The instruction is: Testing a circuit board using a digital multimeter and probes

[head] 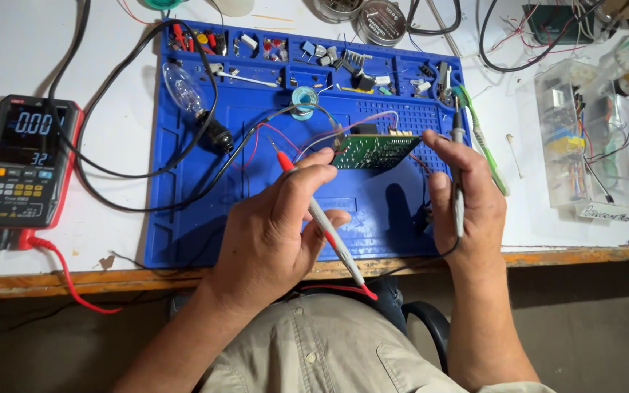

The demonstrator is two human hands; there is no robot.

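We see the white surface (111,225) with its worn wooden front edge, and on it the large blue work mat (205,218), its back row of compartments filled with small electronic parts. Left of the mat lies a dark multimeter (27,161) with a lit screen, a red lead running from its lower end. A clear plastic box (569,138) of wired parts sits to the right.

Our left hand (271,240) has its grip closed around the red test probe (322,222), the tip pointing up and left over the mat. Our right hand (471,196) has its grip closed around the dark test probe (458,182), held upright. Between both hands, just above the mat's middle, the green circuit board (374,150) is tilted, with thin red and white wires leading away. A clear bulb (183,91) in a black socket lies at the mat's upper left.
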